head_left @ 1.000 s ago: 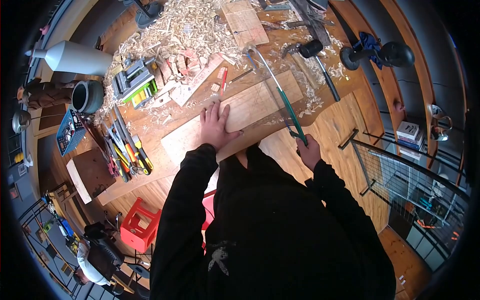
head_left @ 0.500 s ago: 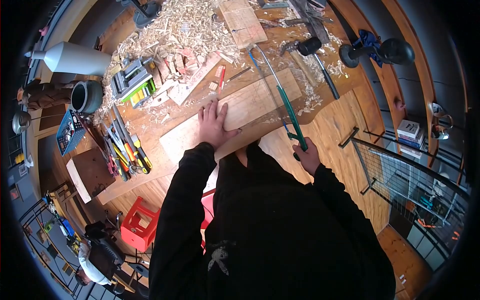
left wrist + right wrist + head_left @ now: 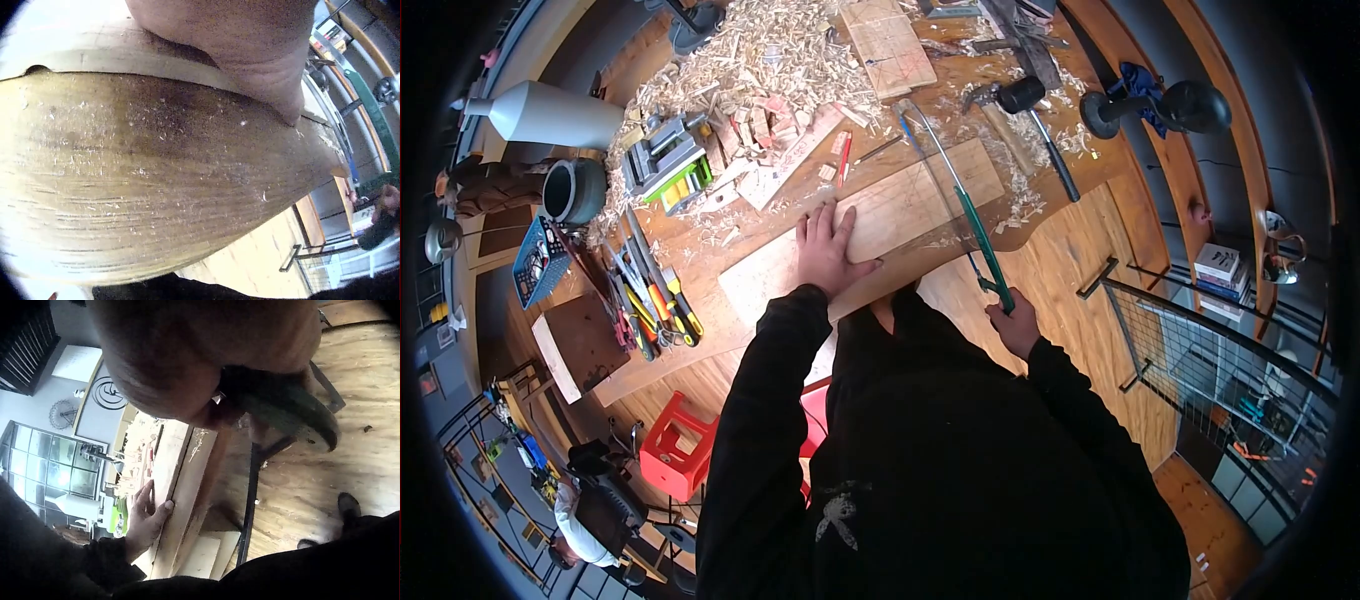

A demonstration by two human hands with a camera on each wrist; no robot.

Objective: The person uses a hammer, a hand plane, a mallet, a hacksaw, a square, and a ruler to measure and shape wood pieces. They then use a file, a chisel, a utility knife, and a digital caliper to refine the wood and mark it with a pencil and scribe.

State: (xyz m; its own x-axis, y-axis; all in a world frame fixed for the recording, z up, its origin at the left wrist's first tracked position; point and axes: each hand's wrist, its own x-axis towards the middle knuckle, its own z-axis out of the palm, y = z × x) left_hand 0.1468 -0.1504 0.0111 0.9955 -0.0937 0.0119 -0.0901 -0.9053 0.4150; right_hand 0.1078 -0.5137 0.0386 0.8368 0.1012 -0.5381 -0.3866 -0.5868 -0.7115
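A long pale wooden board [image 3: 890,210] lies along the front edge of the workbench. My left hand [image 3: 827,252] rests flat on its left part, fingers spread and the thumb toward the near edge. In the left wrist view the heel of that hand [image 3: 237,44] presses on the board close above the bench's curved edge. My right hand [image 3: 1015,325] grips the handle of a green-framed hacksaw [image 3: 975,215], whose blade crosses the board near its right end. The right wrist view shows fingers curled round the dark green handle [image 3: 287,409].
Wood shavings [image 3: 770,60] heap at the back. A green-and-grey vise [image 3: 665,160], a red pencil [image 3: 844,160] and offcuts lie beyond the board. Chisels and other tools [image 3: 655,300] sit at left; a hammer [image 3: 1050,145] lies at right. A red stool [image 3: 680,445] stands below.
My right hand has drawn the hacksaw back toward my body, and its far end has come nearer. My left hand has stayed in place on the board.
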